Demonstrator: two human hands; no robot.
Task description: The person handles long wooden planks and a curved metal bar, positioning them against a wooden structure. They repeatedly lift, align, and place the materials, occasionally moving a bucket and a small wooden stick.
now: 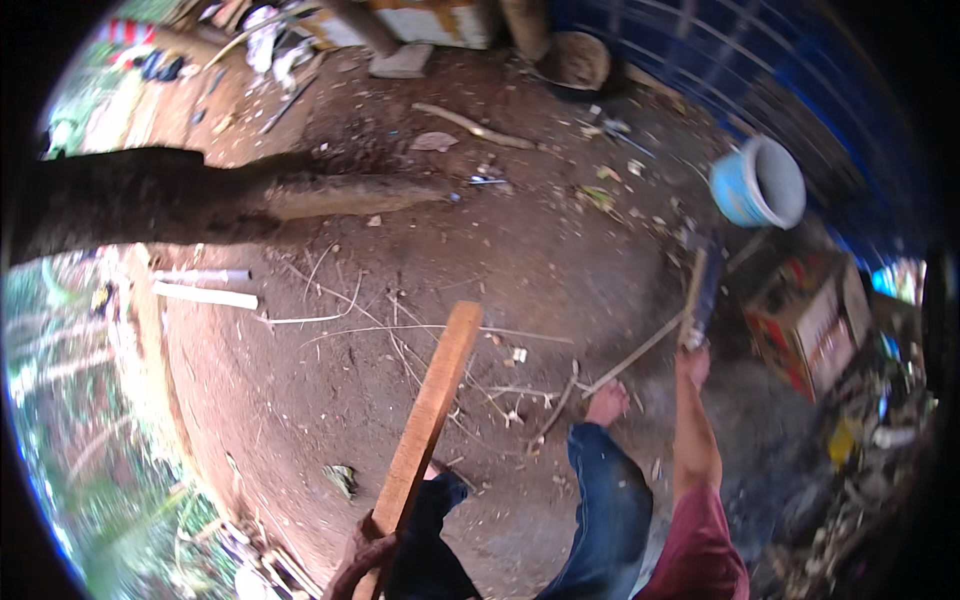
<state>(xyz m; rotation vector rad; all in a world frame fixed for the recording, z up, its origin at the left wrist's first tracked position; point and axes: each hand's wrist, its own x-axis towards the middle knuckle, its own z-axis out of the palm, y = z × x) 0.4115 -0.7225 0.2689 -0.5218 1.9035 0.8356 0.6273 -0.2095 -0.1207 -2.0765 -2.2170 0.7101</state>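
The plank (430,400), reddish-brown and straight, slants up from the lower edge, left of the person's legs, its far end above the bare ground. The left hand (362,556) holds it near its lower end, fingers wrapped round it. Well to the right, the right hand (692,366) is closed on the near end of a long tool (694,300), a pale strip beside a dark bluish one, too blurred to tell its kind.

Between the hands, a bare foot (607,403) stands on the ground (300,420), which is brown packed earth, littered with thin twigs (400,340), leaves and scraps. Right of the tool sits a cardboard box (800,320); above it is a blue bucket (740,190), its pale mouth facing right. A blue sheet (840,110) with pale lines walls the upper right, a dark basin (580,65) near its foot. On the left, a thick post (120,200) reaches in, with white pipes (205,293) below it. Beyond the earth's left edge is bright greenery (80,420); rubbish (850,520) heaps at lower right.
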